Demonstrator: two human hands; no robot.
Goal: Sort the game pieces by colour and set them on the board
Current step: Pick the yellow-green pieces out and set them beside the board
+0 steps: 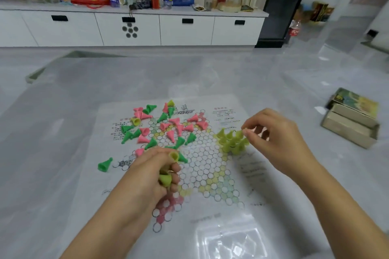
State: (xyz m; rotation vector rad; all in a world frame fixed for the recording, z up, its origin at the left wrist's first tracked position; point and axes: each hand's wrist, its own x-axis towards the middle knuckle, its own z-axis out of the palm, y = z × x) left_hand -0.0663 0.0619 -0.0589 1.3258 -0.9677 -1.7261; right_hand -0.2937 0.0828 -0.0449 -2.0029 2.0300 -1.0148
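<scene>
**Yellow corner filling up, pink and green waiting**

The person is working through the yellow pieces first. The right hand (273, 139) is reaching out over the right point of the board (202, 166), fingers curled and thumb and forefinger pinching at the top of a yellow piece at the edge of the standing yellow group (231, 141). That group is standing upright and packed close together on the board's right corner, so the step in hand looks like seating one more yellow piece there.

The left hand (155, 172) is hovering low over the middle-left of the board, fingers curled round a small supply of yellow pieces (166, 178); one is poking out above the fingers and another is showing below them. How many it is gripping cannot be told.

The pink and green pieces (166, 128) are lying tipped over and mixed in a loose heap across the upper left of the board, with a couple of yellow ones among them. One green piece (104, 164) is lying apart, off the board's left edge on the counter (63, 132).

The next move probably calls for the right hand letting go without knocking the crowded neighbours, then taking a fresh yellow piece from the left hand. After that the pink and green heap is waiting to be split
</scene>
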